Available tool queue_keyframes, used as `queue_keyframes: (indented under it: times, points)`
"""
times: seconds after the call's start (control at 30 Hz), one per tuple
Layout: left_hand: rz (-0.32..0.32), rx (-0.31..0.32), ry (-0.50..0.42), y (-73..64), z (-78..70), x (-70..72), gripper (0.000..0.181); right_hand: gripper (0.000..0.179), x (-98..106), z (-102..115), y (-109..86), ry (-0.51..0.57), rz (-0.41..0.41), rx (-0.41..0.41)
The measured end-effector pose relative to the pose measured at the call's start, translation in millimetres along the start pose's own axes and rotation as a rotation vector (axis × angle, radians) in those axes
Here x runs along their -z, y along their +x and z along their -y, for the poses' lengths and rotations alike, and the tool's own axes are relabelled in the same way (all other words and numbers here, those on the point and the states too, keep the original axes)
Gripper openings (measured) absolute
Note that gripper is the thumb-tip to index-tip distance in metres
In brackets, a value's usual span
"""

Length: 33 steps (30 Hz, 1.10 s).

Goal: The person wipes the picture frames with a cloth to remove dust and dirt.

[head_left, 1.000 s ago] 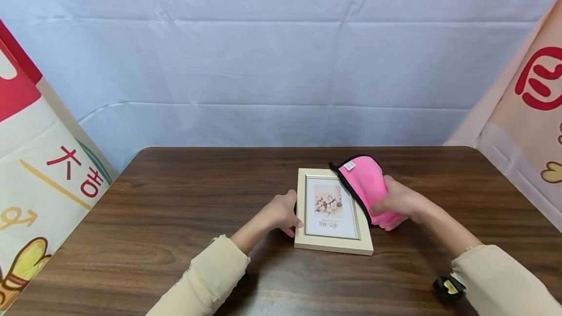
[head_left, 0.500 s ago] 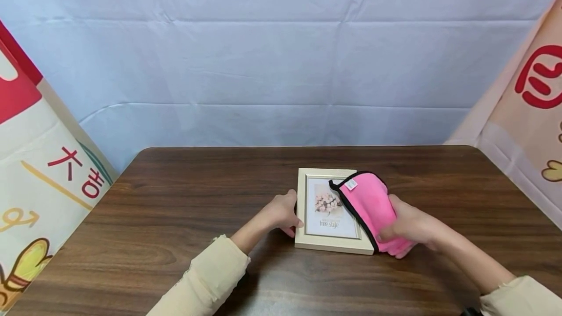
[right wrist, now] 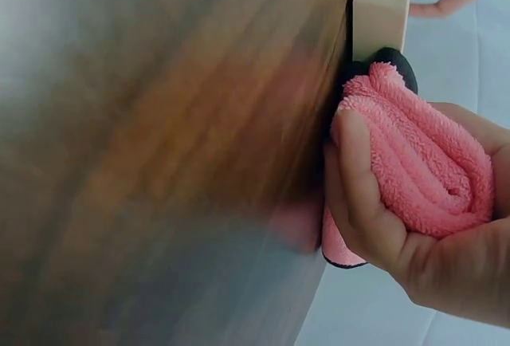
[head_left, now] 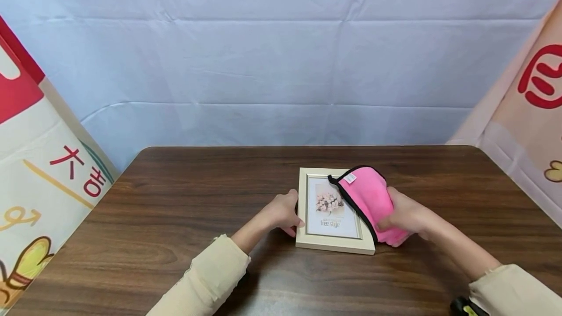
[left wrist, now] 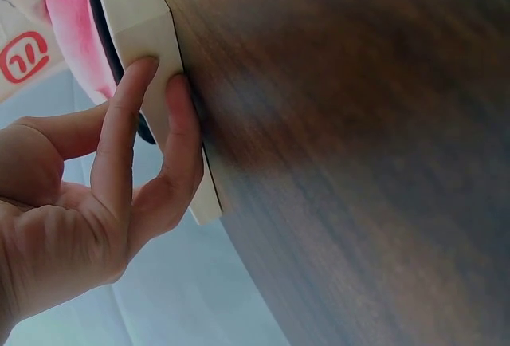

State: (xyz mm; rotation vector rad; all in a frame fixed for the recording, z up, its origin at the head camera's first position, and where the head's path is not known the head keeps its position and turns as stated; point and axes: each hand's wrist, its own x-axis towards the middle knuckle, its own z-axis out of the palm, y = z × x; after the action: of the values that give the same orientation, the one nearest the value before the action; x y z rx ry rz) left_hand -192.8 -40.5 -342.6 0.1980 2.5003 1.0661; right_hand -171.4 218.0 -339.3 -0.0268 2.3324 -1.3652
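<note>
A cream picture frame (head_left: 335,247) lies face up on the wooden table, showing a flower print with "free style" lettering. My left hand (head_left: 283,212) holds its left edge; in the left wrist view, fingertips (left wrist: 143,67) press the frame's side wall. A folded pink cloth (head_left: 369,191) with black trim and a white tag covers the frame's right part. My right hand (head_left: 406,216) grips the cloth's bunched right end. The right wrist view shows fingers (right wrist: 358,163) curled round the plush pink folds, low beside the table surface. The frame's upper right corner is hidden under the cloth.
The dark brown table (head_left: 197,199) extends around the frame, with its far edge before a pale blue-white backdrop (head_left: 263,62). Printed cloths hang at the left (head_left: 48,184) and right (head_left: 527,135). A black wrist strap (head_left: 461,306) shows at the right sleeve.
My right hand has slid the cloth down the frame's right side toward me, then slightly back up. My left hand and the frame have stayed almost in place.
</note>
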Motion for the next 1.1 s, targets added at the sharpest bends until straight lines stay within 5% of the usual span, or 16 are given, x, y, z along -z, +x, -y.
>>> queue_keyframes:
  times: [0.4, 0.73, 1.1]
  points:
    - [0.014, -0.003, -0.032, 0.3, 1.2, -1.2, 0.05, 0.075, 12.8, 6.4, 22.5, -0.026, -0.022, -0.026]
    - [0.012, -0.005, -0.019, 0.4, 2.8, 1.0, 0.053, 0.069, 25.3, 40.7, 20.0, -0.003, -0.067, 0.081]
    - [0.016, -0.004, -0.028, 0.7, 3.0, 1.0, 0.061, 0.068, -10.1, 71.8, 43.3, -0.143, -0.118, 0.129]
